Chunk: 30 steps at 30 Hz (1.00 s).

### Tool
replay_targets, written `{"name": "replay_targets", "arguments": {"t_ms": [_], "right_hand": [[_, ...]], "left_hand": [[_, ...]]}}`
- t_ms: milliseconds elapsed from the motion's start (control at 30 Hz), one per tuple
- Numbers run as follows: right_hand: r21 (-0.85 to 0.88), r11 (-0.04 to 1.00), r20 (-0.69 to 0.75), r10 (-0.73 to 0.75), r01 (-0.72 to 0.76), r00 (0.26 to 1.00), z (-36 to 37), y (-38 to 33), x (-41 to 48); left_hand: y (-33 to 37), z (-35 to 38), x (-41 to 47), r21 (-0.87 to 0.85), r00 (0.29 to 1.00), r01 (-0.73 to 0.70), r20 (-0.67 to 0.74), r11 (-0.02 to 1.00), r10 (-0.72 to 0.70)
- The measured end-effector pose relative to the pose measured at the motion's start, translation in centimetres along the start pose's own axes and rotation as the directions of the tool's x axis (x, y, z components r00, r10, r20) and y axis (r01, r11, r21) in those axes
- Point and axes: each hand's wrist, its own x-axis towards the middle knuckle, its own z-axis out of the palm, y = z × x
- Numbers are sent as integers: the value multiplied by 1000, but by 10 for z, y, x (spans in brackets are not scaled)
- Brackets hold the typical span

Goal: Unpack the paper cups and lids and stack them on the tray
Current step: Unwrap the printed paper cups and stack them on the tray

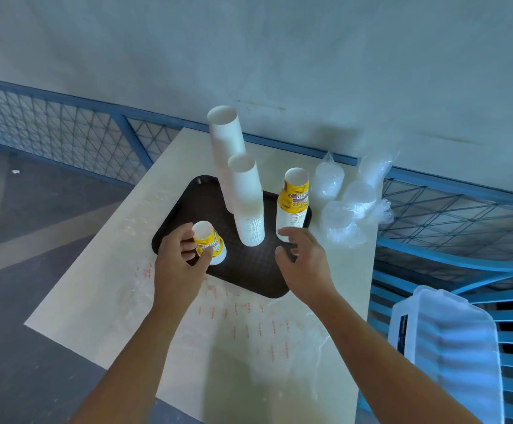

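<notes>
A dark brown tray (243, 270) lies on the pale table. On it stand two tall upside-down stacks of plain white cups: a far one (226, 139) and a nearer one (247, 203). A yellow-printed cup stack (293, 203) stands at the tray's right. My left hand (177, 264) grips a short stack of yellow cups (211, 246) at the tray's front left, bottoms up. My right hand (302, 258) hovers with loose fingers just in front of the yellow stack, holding nothing. Bagged clear lids (347, 197) lie right of the tray.
Flat clear plastic wrap with red print (249, 325) lies on the table in front of the tray. A translucent plastic bin (451, 350) sits off the table's right edge. A blue mesh railing (65, 127) runs behind, below a grey wall.
</notes>
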Motion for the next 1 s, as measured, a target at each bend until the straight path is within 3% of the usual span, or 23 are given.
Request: {"name": "replay_targets", "arguments": {"t_ms": [133,233,333,567,800,1000], "right_hand": [[-80,994,145,84,-73,986,38,-8,-9],[-113,988,240,126,-101,963,72,-17,-4],[-151,981,263,160,-123,951,109,-24,11],[-169,982,91,105,-88,990,178,-25,44],[-198,980,3,12,-11,1000,200,-16,51],[-230,972,-77,30,-47,997,201,-18,51]], "left_hand": [[-26,-14,17,36,993,78,84,996,-81],[-41,-21,32,62,955,158,243,986,-168],[-52,-24,47,61,906,145,394,988,-157],[-68,-33,71,127,834,-55,552,990,-24],[-95,-43,86,191,809,-118,587,975,-17],[-106,-35,99,204,805,-116,592,972,-28]]}}
